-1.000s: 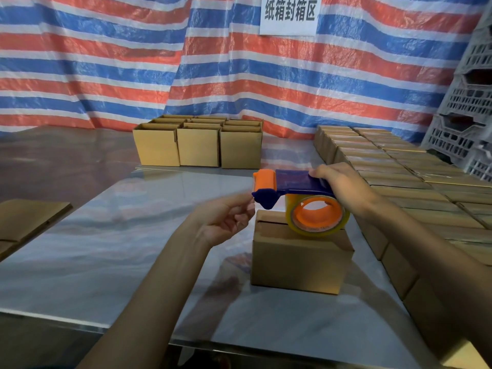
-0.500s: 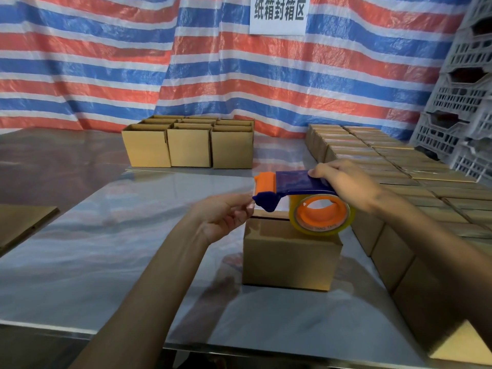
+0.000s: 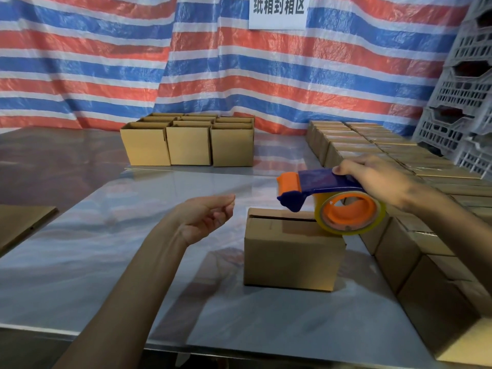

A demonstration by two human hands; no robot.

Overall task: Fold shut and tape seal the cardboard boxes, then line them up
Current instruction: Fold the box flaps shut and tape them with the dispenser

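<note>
Tape dispenser [image 3: 323, 182] gripped in right hand [image 3: 378, 182] above cardboard box [image 3: 290, 257] on counter [image 3: 106, 262]; left hand [image 3: 205, 219] loosely curled, empty.

Bare counter [image 3: 80, 262] is left open across the left and lower centre of the frame, bounded at the left edge by flattened cardboard [image 3: 21, 225]. Right of centre, passage is blocked by the single box [image 3: 290, 259], and the room above it is taken by the tape dispenser [image 3: 332, 198]. The right side is walled by rows of closed boxes [image 3: 399, 249], a narrow gap being left beside the single box. The back is closed off by open boxes [image 3: 189, 145], 3 wide.
</note>
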